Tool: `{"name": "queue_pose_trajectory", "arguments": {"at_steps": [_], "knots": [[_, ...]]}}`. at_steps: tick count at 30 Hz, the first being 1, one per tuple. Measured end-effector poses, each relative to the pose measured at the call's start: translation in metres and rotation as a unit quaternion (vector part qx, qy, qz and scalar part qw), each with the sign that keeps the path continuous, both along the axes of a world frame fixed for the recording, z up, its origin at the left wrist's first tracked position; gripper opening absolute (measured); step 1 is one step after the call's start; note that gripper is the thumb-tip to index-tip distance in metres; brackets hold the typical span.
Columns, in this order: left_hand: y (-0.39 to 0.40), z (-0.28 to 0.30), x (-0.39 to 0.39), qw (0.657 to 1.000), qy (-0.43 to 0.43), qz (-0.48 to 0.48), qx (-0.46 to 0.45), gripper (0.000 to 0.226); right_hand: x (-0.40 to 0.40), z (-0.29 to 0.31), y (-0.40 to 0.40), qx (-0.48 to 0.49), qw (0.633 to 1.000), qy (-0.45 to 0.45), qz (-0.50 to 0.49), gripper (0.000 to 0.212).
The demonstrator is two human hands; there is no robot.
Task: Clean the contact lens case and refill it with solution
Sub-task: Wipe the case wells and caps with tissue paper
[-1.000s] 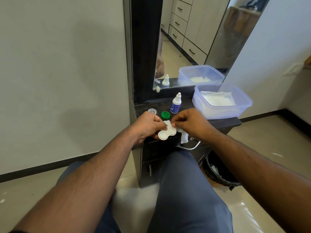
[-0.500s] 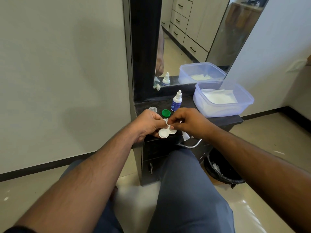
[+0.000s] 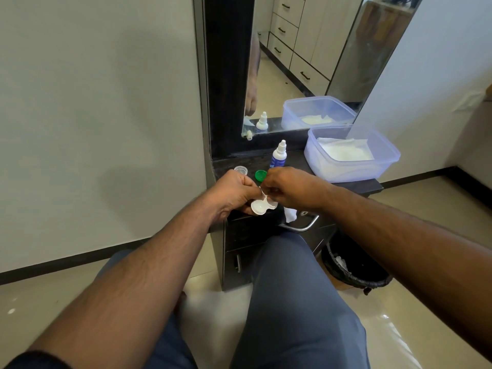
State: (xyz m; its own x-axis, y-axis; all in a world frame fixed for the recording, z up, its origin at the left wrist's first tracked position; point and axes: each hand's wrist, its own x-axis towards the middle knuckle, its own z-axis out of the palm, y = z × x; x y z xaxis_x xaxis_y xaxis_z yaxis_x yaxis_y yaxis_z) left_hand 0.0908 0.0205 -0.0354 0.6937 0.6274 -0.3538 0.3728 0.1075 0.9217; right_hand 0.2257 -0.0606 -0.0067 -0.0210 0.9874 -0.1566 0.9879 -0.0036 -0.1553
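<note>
A dark vanity surface point(image 3: 346, 186) sits mid-frame under a tall mirror point(image 3: 306, 62), pale wall filling the left. And here's the action at centre: the left hand point(image 3: 234, 193) grips the white contact lens case point(image 3: 262, 205) from the left, fingers curled round it, wells up. The right hand point(image 3: 290, 189) pinches a white tissue point(image 3: 290, 215) and works it into the far well, the near well lying bare just below both hands. This looks like the wiping step, with refilling not yet begun. Next up, I'd say: drop the tissue and reach for the solution bottle point(image 3: 279, 155), standing upright just above the hands. The green cap point(image 3: 260, 175) and clear cap point(image 3: 241, 170) wait beside it; a plastic tub point(image 3: 354, 171) sits right.
</note>
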Motion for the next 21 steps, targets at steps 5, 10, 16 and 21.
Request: {"name": "queue_pose_trajectory", "arguments": {"at_steps": [5, 10, 16, 21], "knots": [[-0.002, 0.000, 0.001, 1.000, 0.001, 0.013, 0.014, 0.013, -0.002, -0.007, -0.003, 0.017, 0.999, 0.016, -0.045, 0.018], [-0.005, -0.006, 0.001, 0.998, -0.004, 0.025, 0.064, 0.007, -0.009, -0.021, -0.014, 0.080, 0.976, 0.102, -0.173, 0.006], [-0.007, -0.026, -0.006, 0.981, -0.069, 0.042, 0.175, 0.013, -0.037, -0.052, -0.030, 0.212, 0.823, 0.327, -0.413, 0.017], [-0.004, -0.027, -0.006, 0.979, -0.090, 0.059, 0.175, 0.015, -0.049, -0.048, -0.037, 0.177, 0.622, 0.592, -0.481, 0.018]]}}
